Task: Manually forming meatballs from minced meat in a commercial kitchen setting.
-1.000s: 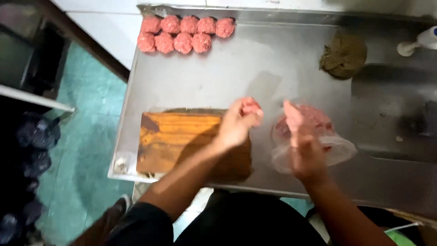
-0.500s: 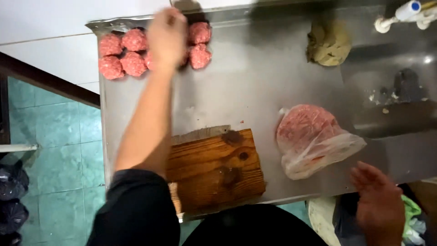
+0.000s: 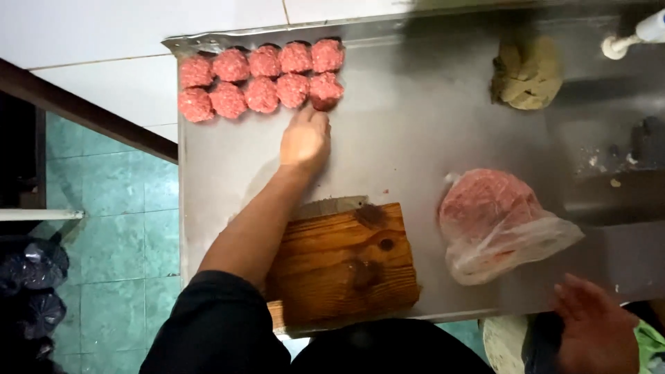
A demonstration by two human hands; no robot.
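At the far left corner of the stainless steel bench (image 3: pixel 429 125), ten round pink balls of raw minced meat (image 3: pixel 262 79) in two rows of five, close together, the back row along the raised rear rim. Just in front of the right end of the near row, the left hand (image 3: pixel 305 138), palm down, fingers loosely together and stretched toward the nearest rounded ball of mince (image 3: pixel 325 91), fingertips touching or almost touching it, hard to tell which; nothing gripped. Black sleeve (image 3: pixel 215 325) reaching up from the near edge, bare forearm crossing the left part of the bench. At the near edge, left of centre, a brown rectangular wooden cutting board (image 3: pixel 346 263) with dark knots, lying flat, one side jutting slightly past the bench edge. Right of the board, well apart from the rows, a clear plastic bag of pink raw mince (image 3: pixel 495 221), slumped on its side, its loose end trailing to the right. Beyond the near right corner, off the bench, the right hand (image 3: pixel 596 332), fingers spread open, empty. Toward the far right, a crumpled olive-green cloth (image 3: pixel 526 73) on the steel. At the far right corner, a white spout of a bottle (image 3: pixel 634 38), partly cut off by the frame. Below the left side, a teal tiled floor (image 3: pixel 111 208).
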